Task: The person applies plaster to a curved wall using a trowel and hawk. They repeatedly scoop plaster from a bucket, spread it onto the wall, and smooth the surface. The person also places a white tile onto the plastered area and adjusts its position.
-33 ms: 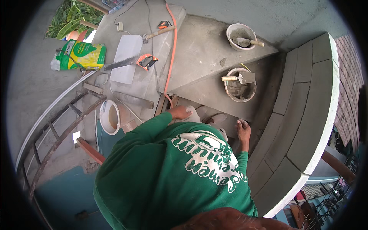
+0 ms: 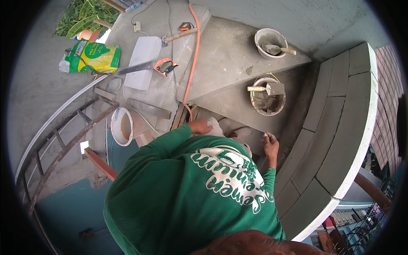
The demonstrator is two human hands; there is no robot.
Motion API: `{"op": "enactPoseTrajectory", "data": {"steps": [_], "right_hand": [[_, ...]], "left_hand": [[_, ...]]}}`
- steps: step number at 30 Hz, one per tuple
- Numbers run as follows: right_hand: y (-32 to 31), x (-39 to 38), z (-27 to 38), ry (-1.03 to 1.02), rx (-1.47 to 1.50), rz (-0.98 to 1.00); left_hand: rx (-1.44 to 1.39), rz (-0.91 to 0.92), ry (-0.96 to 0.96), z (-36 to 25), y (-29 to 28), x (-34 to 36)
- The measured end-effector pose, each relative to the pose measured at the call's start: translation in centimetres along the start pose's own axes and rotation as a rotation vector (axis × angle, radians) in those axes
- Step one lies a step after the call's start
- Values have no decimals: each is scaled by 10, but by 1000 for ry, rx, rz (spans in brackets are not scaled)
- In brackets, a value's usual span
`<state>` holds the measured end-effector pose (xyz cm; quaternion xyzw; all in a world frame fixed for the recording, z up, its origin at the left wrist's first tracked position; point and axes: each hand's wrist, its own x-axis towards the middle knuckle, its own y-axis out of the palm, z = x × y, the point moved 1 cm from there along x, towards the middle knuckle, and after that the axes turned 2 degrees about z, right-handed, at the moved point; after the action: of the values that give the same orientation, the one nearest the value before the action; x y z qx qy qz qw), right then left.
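Observation:
My left hand [image 2: 199, 126] rests open on the light grey cloth over my knee [image 2: 213, 126], its fingertips partly hidden. My right hand [image 2: 270, 146] is at my right side near the edge of the concrete step [image 2: 229, 107], thumb and fingers pinched together; whatever they hold, if anything, is too small to make out. Up and ahead of it sits a bucket of mortar [image 2: 267, 104] with a wooden-handled trowel [image 2: 275, 88] lying across its rim. A second bucket [image 2: 261, 36] with another trowel [image 2: 288, 50] stands on the higher landing.
On the left lie a green-yellow bag [image 2: 97, 55], handsaw [image 2: 165, 66], hammer [image 2: 182, 34], tape measure [image 2: 185, 26] and orange hose [image 2: 194, 55]. A white bucket [image 2: 126, 117] stands beside a curved metal railing [image 2: 63, 144]. A block wall [image 2: 323, 123] rises on the right.
The view has shifted very slightly, so the upper surroundings sit a little lower in the picture. My hands and the objects have not visibly moved.

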<state>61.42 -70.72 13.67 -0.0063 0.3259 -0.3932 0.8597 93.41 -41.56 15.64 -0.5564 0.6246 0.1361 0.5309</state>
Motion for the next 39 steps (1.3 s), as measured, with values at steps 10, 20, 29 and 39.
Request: {"op": "enactPoseTrajectory", "data": {"steps": [10,20,29,39], "right_hand": [[-25,99,83,71,12,118],[73,210,69,304,397,64],[137,313,7,466,608,-66],[135,347,-3,533,807,-138]], "left_hand": [[-148,-354,-64,-92,-19,-52],[43,-517,-174,-148,-75,-10],[-237,-296,110,-163,-121,223],[-160,-261,46,-198,-143,429]]}}
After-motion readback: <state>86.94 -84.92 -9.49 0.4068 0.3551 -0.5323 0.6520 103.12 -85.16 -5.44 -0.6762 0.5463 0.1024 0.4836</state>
